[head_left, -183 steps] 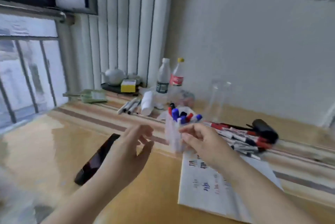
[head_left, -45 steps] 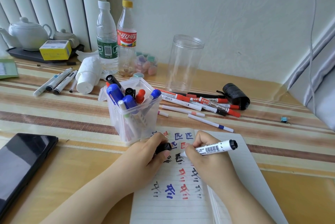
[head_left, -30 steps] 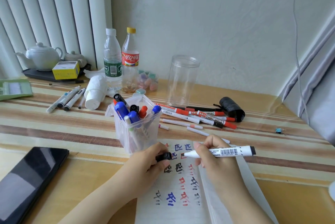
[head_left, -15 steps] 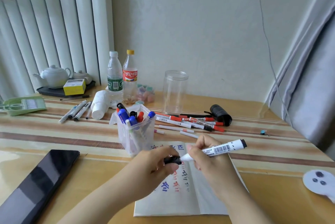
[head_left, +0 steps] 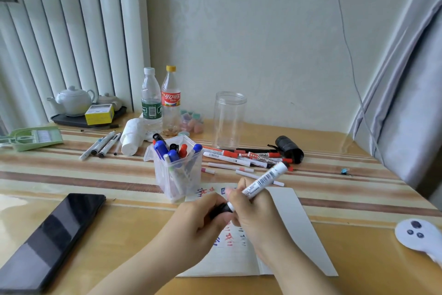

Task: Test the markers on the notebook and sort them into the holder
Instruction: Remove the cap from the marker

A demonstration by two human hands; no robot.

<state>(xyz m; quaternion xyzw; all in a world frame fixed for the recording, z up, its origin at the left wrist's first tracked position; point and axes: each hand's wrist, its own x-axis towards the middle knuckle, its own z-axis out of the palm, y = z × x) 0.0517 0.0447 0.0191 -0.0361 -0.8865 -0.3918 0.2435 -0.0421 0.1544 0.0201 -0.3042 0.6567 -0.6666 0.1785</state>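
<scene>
Over the open notebook (head_left: pixel 294 230) the left hand (head_left: pixel 191 225) pinches a black cap (head_left: pixel 221 208) against the tip of a white marker (head_left: pixel 263 181) gripped in the right hand (head_left: pixel 253 218) — the barrel tilts up and away to the right. Just beyond stands the clear holder (head_left: pixel 177 175), already stuffed with markers, and behind it to the right loose markers (head_left: pixel 241 158) lie on the striped table (head_left: pixel 71 170) — near an empty jar (head_left: pixel 228 120).

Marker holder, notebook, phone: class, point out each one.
marker holder (head_left: pixel 178 181): head view, clear front wall.
notebook (head_left: pixel 295 218): head view, blank right page.
phone (head_left: pixel 51 237): head view, dark screen.
</scene>
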